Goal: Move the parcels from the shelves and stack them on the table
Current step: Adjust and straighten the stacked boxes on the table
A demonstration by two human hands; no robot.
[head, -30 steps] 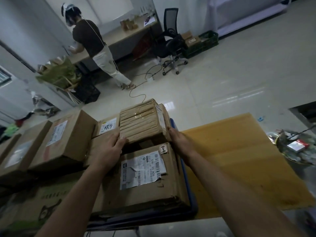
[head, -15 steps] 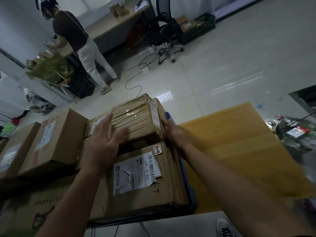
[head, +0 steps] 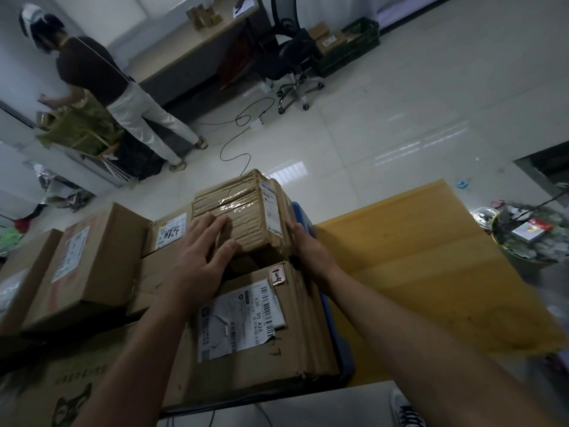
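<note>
A small taped cardboard parcel (head: 246,208) sits tilted on top of the parcels on the blue-edged shelf (head: 346,349). My left hand (head: 200,257) lies flat on its top with spread fingers, thumb at its front edge. My right hand (head: 308,251) grips its right side; those fingers are hidden behind the parcel. Under and in front of it lies a large flat parcel (head: 295,334) with a white barcode label. The yellow table (head: 415,272) stands directly to the right of the shelf.
More brown parcels (head: 101,257) line the shelf to the left, and a printed carton (head: 61,389) sits below. A round bin of rubbish (head: 529,238) stands past the table's right end. Farther off are a person (head: 101,75), an office chair (head: 292,63) and a floor cable (head: 240,143).
My left hand slid from the small parcel's lower left corner up onto its top. The parcel tipped up and shifted slightly right. My right hand stayed on its right side.
</note>
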